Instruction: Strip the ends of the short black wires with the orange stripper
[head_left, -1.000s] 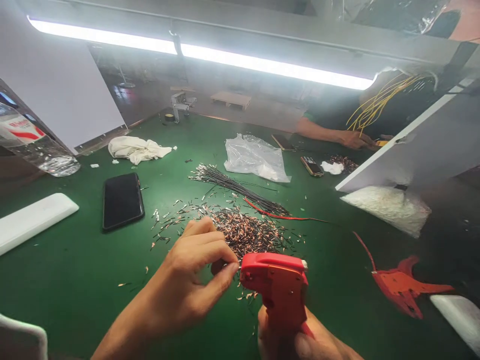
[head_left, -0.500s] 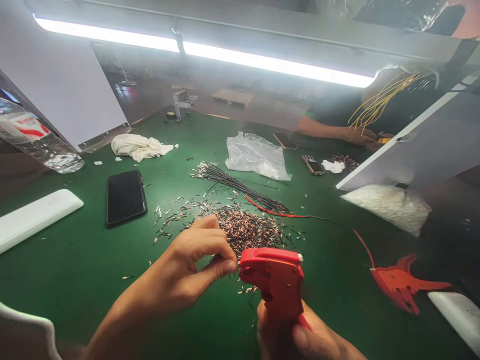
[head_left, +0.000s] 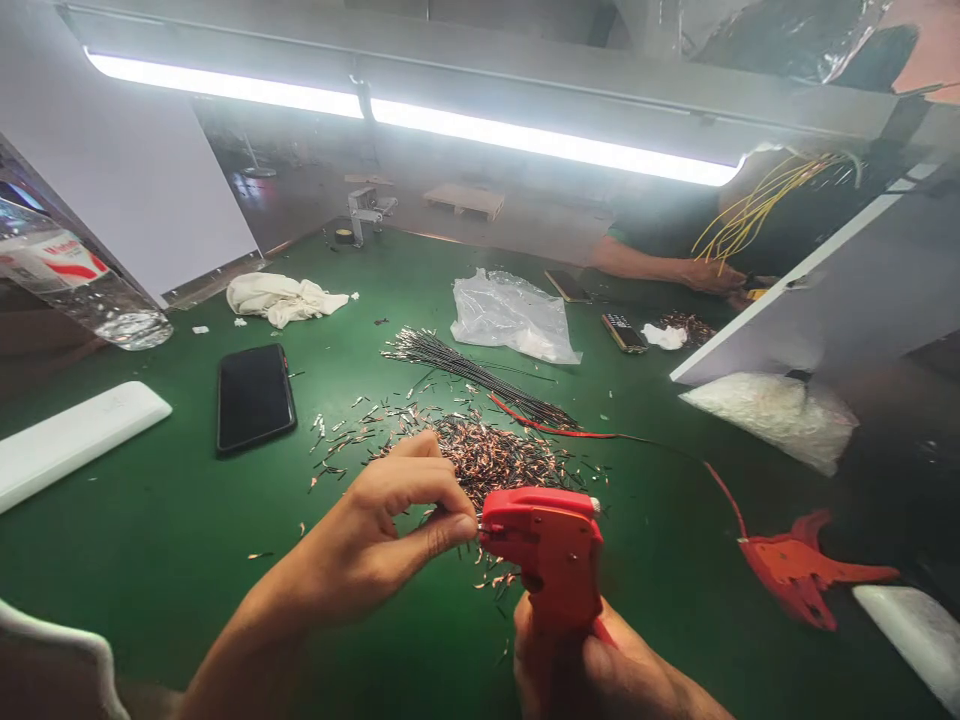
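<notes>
My right hand (head_left: 600, 670) grips the handle of a red wire stripper (head_left: 547, 550), held upright over the green mat (head_left: 150, 580). My left hand (head_left: 382, 530) is pinched at the tool's left jaw, thumb and fingers pressed on a short thin wire piece that I can barely see. Just beyond both hands lies a pile of short stripped wire pieces (head_left: 487, 455) with copper ends. Behind the pile rests a bundle of long dark wires (head_left: 465, 370) with a red wire (head_left: 555, 430) across it.
A black phone (head_left: 255, 398) lies left, with a white cloth (head_left: 281, 297), a water bottle (head_left: 75, 290) and a white bar (head_left: 67, 440). A clear plastic bag (head_left: 514, 315) sits behind. A second red tool (head_left: 802, 570) lies right. Another person's hand (head_left: 705, 275) holds yellow wires (head_left: 757, 200).
The view has shifted slightly. My hands and the red stripper stay together, now a touch higher and farther from me; the pinch at the jaw is unchanged.
</notes>
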